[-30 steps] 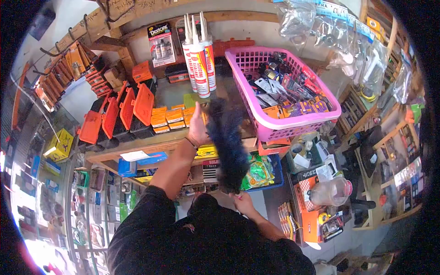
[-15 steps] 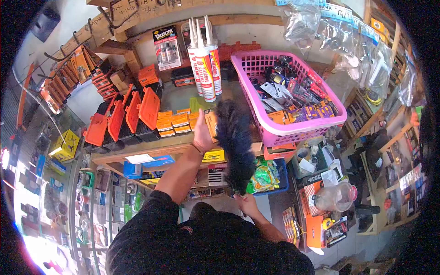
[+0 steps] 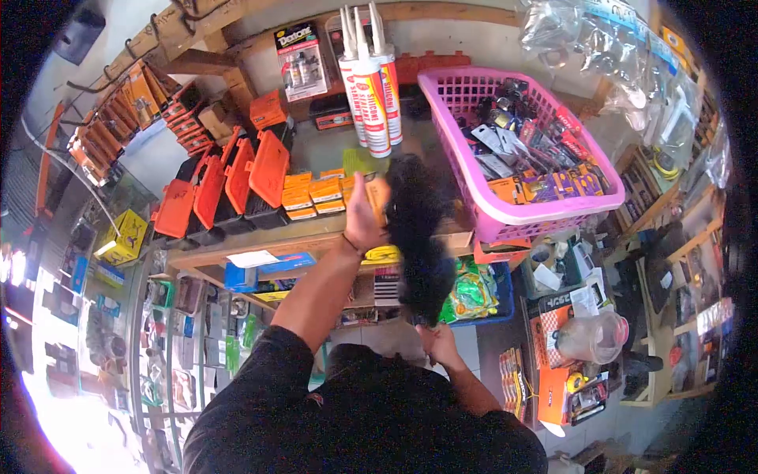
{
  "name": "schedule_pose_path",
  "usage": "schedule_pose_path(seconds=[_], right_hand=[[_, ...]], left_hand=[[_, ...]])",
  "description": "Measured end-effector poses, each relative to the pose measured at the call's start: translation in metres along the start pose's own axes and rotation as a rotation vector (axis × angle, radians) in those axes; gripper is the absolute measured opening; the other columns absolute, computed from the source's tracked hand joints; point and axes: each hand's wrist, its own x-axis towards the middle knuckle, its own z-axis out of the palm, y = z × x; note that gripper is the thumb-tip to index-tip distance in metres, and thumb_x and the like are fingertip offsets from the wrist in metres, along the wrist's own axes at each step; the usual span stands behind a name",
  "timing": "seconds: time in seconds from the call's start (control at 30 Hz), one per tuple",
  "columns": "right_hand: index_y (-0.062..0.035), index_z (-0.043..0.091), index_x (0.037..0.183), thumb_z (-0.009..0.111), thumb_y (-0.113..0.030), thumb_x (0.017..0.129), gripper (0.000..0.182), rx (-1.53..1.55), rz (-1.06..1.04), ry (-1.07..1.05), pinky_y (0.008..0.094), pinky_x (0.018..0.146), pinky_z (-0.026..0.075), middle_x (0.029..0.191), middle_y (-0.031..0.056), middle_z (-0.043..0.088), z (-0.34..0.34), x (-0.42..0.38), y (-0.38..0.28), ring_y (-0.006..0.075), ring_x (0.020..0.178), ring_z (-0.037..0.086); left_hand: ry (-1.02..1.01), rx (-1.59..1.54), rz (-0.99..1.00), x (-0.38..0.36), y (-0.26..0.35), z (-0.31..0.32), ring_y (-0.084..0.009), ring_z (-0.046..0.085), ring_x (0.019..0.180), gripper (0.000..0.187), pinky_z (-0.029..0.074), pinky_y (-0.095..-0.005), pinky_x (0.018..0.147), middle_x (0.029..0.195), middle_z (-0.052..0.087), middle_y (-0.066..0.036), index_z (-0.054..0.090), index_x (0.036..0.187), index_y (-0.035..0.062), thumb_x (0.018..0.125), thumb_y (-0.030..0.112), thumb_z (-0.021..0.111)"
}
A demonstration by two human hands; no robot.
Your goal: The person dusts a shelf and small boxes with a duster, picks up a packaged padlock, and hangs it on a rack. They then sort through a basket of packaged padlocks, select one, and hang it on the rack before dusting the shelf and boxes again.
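Note:
My right hand (image 3: 436, 344) is closed around the lower end of a black feather duster (image 3: 418, 237). The duster stands nearly upright in front of me, its fluffy top close to the silicone sealant tubes (image 3: 371, 103). My left hand (image 3: 363, 217) is raised at the shelf edge, with a small orange box (image 3: 380, 197) against its palm side. The duster and the hand partly hide that box. Just left of this hand, small orange-yellow boxes (image 3: 312, 193) sit stacked in short rows on the shelf.
A pink basket (image 3: 545, 213) of packaged goods stands on the right. Orange-lidded black cases (image 3: 268, 170) line the left. Below are a blue bin (image 3: 505, 292) with green packets and a clear plastic jar (image 3: 592, 340). Plastic-bagged goods (image 3: 632, 71) hang at upper right.
The view has shifted, so the shelf goods appear farther right and slightly higher. The duster is more blurred and its top has moved near the tubes' base. Both hands keep their holds.

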Motion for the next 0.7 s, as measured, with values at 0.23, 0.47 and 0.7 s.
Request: schedule_pose_path(seconds=[0.23,0.47,0.7], right_hand=[[-0.0029,0.054,0.068,0.059,-0.02,0.08,0.022,-0.06,0.029,0.042,0.0259,0.035,0.028,0.046,-0.0041,0.041,-0.011,-0.014,-0.051,0.0057,0.038,0.037],[-0.0081,0.052,0.065,0.059,-0.02,0.08,0.021,0.017,-0.04,0.026,0.0235,0.036,0.027,0.046,-0.0046,0.042,-0.003,-0.012,-0.03,0.0049,0.038,0.036],[-0.0028,0.045,0.045,0.062,-0.033,0.077,0.047,0.003,0.112,0.052,0.0299,0.039,0.028,0.041,0.0021,0.042,-0.002,-0.013,-0.008,0.0087,0.041,0.036]], left_hand=[[-0.291,0.044,-0.15,-0.005,0.005,-0.003,-0.0345,0.048,0.106,0.073,0.034,-0.0524,0.092,0.123,0.045,-0.016,0.04,0.124,0.0085,0.081,0.065,0.023],[-0.456,0.036,-0.212,-0.001,0.01,-0.022,-0.0473,0.039,0.11,0.078,0.029,-0.0646,0.088,0.131,0.035,-0.017,0.031,0.129,0.0083,0.078,0.067,0.028],[-0.372,0.108,-0.199,-0.002,0.008,-0.019,-0.0477,0.045,0.102,0.077,0.03,-0.0662,0.086,0.129,0.038,-0.018,0.033,0.127,0.0063,0.078,0.066,0.032]])
